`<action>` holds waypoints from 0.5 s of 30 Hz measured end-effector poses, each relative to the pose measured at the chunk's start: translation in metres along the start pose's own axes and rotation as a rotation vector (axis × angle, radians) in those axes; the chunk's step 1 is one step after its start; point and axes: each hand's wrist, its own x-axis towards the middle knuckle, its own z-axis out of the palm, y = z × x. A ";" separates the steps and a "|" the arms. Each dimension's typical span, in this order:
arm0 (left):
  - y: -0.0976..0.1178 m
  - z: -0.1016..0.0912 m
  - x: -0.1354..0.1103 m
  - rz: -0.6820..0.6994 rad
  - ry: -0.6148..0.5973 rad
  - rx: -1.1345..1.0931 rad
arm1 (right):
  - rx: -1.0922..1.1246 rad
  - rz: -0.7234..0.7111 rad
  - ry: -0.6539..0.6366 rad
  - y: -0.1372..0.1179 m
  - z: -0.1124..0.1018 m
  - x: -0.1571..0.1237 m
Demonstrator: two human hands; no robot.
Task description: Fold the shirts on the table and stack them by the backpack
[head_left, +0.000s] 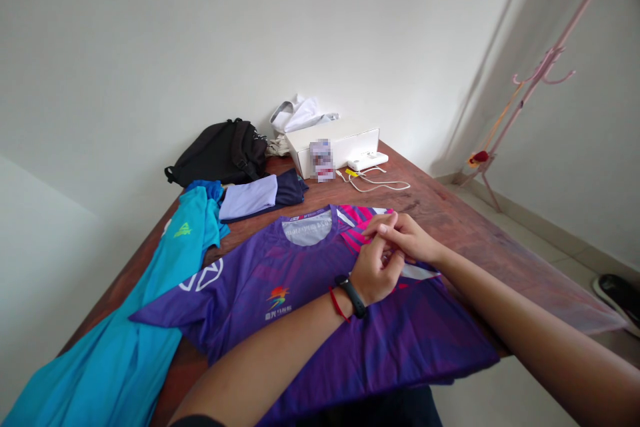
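Jersey (320, 320) flat on table (450, 213), collar 12 o'clock, axis 12–6; left hand (377, 273), right hand (407, 238) fingers meeting, grasp unclear; white wall (200, 47).

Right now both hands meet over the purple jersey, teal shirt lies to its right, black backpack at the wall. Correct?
Not quite. The head view shows the teal shirt lying to the left of the purple jersey, not to its right. The rest holds: the left hand and right hand meet over the jersey, and the black backpack sits at the wall.
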 end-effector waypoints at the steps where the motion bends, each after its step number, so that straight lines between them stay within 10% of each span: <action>1: 0.001 0.000 -0.001 -0.001 -0.003 -0.057 | 0.006 0.010 0.009 0.001 -0.001 0.000; 15: 0.014 -0.002 -0.004 0.017 -0.030 -0.162 | 0.161 0.040 0.134 0.008 -0.010 0.003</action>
